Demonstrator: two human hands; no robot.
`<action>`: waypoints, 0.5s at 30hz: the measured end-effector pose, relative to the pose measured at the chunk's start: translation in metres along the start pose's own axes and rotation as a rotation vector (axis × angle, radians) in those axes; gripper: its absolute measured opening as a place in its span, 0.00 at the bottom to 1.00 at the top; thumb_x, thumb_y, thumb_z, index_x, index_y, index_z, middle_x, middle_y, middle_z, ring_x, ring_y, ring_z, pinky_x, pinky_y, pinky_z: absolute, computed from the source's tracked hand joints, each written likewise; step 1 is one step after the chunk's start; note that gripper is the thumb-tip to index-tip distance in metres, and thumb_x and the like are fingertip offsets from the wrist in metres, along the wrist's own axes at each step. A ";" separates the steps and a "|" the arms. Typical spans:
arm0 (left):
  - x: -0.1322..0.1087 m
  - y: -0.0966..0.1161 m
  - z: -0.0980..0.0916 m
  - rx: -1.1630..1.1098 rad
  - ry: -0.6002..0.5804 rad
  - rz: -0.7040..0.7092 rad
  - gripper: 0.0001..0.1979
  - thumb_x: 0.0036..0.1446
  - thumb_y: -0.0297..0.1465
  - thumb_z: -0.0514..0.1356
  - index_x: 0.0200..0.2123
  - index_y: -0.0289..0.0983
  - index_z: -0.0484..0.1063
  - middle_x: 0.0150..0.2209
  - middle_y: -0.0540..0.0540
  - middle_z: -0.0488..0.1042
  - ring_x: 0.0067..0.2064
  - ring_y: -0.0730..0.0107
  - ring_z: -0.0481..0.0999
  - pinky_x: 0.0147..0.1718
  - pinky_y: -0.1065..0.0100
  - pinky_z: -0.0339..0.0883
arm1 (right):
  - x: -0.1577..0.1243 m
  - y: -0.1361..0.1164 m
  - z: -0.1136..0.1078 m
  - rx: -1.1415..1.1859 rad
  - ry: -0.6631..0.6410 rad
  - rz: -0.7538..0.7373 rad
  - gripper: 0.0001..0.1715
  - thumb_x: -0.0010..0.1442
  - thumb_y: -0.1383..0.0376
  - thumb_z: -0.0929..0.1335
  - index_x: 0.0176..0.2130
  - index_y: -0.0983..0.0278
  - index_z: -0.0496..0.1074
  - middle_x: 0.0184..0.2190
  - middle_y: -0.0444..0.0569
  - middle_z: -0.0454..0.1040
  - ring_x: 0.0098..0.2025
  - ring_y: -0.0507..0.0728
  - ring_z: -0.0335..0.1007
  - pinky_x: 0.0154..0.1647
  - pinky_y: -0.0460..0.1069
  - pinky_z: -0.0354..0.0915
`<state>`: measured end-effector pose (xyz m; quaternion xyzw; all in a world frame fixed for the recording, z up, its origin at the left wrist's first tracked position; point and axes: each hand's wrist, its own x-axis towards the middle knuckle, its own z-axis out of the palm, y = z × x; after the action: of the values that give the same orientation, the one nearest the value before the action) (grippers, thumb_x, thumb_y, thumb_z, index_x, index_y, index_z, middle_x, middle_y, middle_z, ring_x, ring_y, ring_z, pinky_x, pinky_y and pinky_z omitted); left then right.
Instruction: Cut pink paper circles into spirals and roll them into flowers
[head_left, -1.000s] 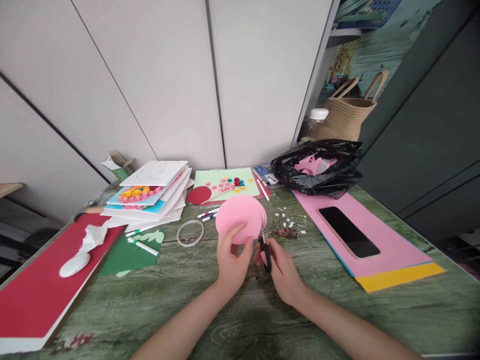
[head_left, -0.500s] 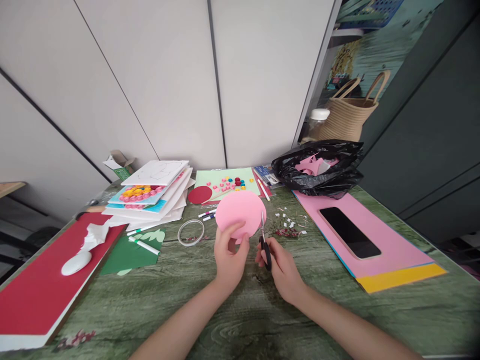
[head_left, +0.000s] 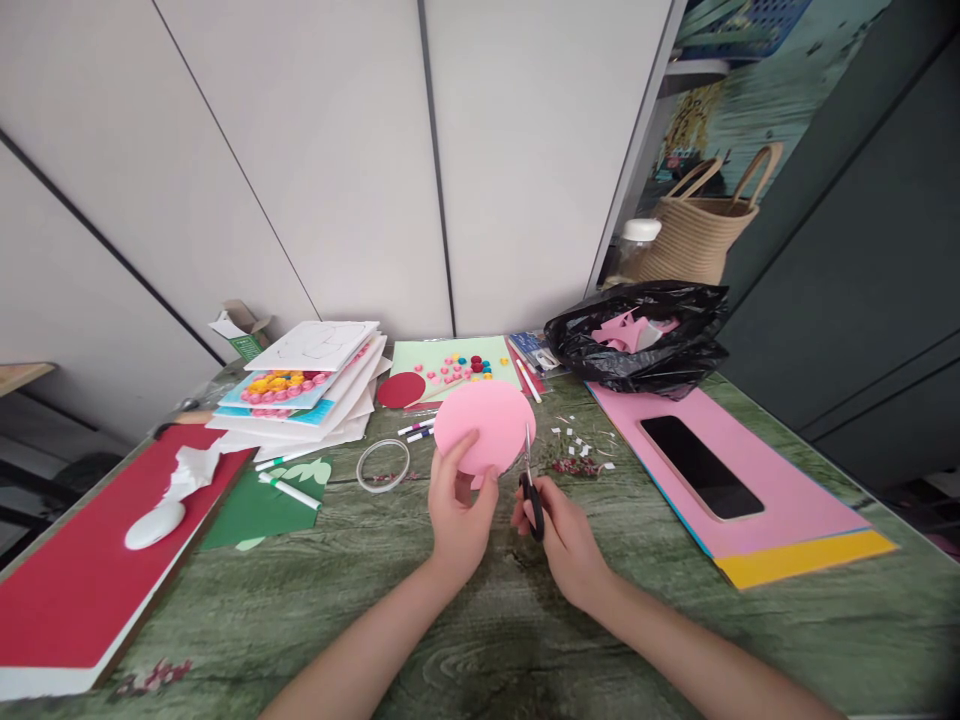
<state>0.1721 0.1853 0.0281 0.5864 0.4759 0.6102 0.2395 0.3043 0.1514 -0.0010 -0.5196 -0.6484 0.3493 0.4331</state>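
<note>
My left hand [head_left: 459, 510] pinches the lower edge of a round pink paper disc [head_left: 484, 424] and holds it upright above the green table [head_left: 480, 620]. In my right hand [head_left: 564, 538] are small black-handled scissors [head_left: 530, 485]. Their blades point up and meet the disc's right edge. Both hands are closed around what they hold, near the middle of the table.
A clear tape ring [head_left: 382, 465] and markers [head_left: 289, 490] lie left of my hands. Stacked cards [head_left: 307, 385] and a red sheet [head_left: 75, 580] fill the left. On the right, a phone [head_left: 697, 465] rests on pink paper, behind it a black bag [head_left: 637, 335].
The pink disc has turned a little in my left hand, and my fingers have shifted along its lower edge. The scissors stay at its right edge.
</note>
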 end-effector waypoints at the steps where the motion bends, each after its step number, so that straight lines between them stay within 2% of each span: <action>1: 0.000 0.000 0.000 0.000 -0.002 0.002 0.17 0.52 0.29 0.59 0.47 0.40 0.69 0.47 0.42 0.68 0.50 0.62 0.67 0.45 0.64 0.66 | 0.000 0.000 0.000 -0.001 -0.001 0.000 0.10 0.64 0.63 0.55 0.38 0.62 0.62 0.27 0.45 0.71 0.30 0.54 0.66 0.32 0.48 0.61; 11: 0.000 -0.002 0.000 0.028 0.006 -0.003 0.19 0.52 0.30 0.59 0.49 0.41 0.67 0.49 0.42 0.66 0.52 0.61 0.65 0.47 0.63 0.63 | 0.000 0.001 0.001 0.005 -0.005 -0.006 0.09 0.64 0.63 0.56 0.38 0.62 0.62 0.27 0.45 0.71 0.30 0.54 0.66 0.32 0.47 0.61; 15: -0.001 -0.002 0.000 0.012 -0.012 0.021 0.19 0.51 0.28 0.59 0.48 0.40 0.67 0.48 0.42 0.67 0.52 0.62 0.66 0.48 0.63 0.63 | -0.001 -0.001 0.000 0.021 0.035 -0.032 0.09 0.63 0.62 0.57 0.39 0.62 0.62 0.30 0.47 0.71 0.32 0.55 0.66 0.33 0.48 0.61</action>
<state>0.1716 0.1847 0.0262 0.5965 0.4719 0.6062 0.2324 0.3044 0.1500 -0.0001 -0.5106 -0.6454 0.3398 0.4553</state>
